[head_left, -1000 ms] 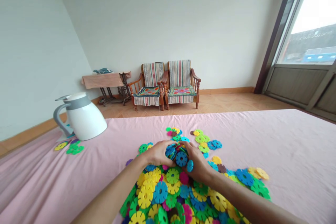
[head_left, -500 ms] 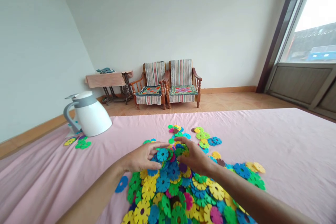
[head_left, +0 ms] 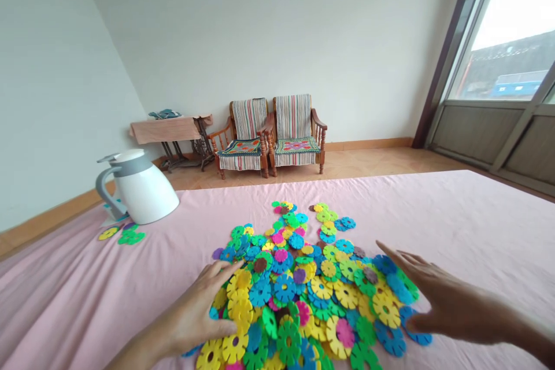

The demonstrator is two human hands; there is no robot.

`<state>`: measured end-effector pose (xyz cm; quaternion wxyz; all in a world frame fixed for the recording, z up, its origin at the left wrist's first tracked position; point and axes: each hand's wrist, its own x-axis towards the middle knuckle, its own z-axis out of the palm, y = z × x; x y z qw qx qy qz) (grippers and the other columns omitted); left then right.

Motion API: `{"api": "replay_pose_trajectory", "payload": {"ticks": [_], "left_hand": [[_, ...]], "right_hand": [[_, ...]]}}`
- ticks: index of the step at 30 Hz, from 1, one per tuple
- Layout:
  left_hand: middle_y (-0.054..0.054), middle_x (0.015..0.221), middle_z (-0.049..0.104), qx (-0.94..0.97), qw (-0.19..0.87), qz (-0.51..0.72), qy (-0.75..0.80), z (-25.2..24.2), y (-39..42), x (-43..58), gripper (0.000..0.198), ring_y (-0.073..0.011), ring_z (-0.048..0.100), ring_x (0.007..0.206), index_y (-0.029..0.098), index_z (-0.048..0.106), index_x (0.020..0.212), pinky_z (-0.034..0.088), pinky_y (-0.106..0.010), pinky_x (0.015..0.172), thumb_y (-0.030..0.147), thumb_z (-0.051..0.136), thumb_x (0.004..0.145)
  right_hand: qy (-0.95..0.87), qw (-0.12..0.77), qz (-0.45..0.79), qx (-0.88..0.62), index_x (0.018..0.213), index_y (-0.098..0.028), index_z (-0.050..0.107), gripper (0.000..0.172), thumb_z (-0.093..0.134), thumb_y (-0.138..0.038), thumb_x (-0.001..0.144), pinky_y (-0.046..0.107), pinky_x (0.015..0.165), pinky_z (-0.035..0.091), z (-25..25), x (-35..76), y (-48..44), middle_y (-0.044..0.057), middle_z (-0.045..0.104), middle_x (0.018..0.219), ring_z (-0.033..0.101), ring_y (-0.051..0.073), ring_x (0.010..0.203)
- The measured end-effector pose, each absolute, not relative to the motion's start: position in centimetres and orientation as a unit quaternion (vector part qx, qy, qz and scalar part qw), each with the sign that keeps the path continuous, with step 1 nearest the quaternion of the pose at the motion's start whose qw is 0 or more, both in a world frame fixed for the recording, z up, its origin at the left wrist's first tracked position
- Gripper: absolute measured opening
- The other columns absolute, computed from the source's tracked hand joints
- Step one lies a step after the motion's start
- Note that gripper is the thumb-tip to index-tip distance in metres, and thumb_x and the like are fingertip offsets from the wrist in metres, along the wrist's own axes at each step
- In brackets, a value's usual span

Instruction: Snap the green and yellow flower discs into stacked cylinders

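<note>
A heap of plastic snowflake discs (head_left: pixel 285 288) in blue, green, yellow, pink, purple and brown spreads over the pink tablecloth (head_left: pixel 468 214). At its left edge is my left hand (head_left: pixel 202 306), fingers apart, with thumb and fingertips reaching over the yellow discs (head_left: pixel 239 303). My right hand (head_left: pixel 446 298) is at the right edge, fingers stretched out and thumb spread, beside the blue discs (head_left: pixel 390 338). Neither hand holds a disc. Whether the fingertips touch the pile I cannot tell.
A white and grey jug (head_left: pixel 150 191) stands at the table's left, with several loose discs (head_left: pixel 131 235) in front of it. Beyond the table are two wooden armchairs (head_left: pixel 297 127) and a sewing-machine table (head_left: pixel 167 130). A glazed door (head_left: pixel 498 87) is at the right.
My hands have moved apart from the middle of the heap, the left toward me and left, the right far to the right. More of the heap now shows. The view has shifted slightly.
</note>
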<state>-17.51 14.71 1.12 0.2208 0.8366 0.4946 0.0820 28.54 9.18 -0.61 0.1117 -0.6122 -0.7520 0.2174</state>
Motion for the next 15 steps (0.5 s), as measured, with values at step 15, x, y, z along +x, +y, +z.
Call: {"api": "replay_pose_trajectory", "payload": {"ticks": [15], "left_hand": [[-0.006,0.112,0.063,0.838,0.245,0.207,0.442,0.8,18.6,-8.4,0.049,-0.0228,0.056,0.105,0.022,0.06,0.11,0.042,-0.032,0.091,0.007,0.056,0.064]], "right_hand": [[-0.722,0.324,0.153,-0.592,0.119,-0.021,0.054,0.057,0.055,-0.011,0.063,0.042,0.093,0.039,-4.1,18.7,11.6,0.01,0.056,0.116,0.048,0.027,0.112]]}}
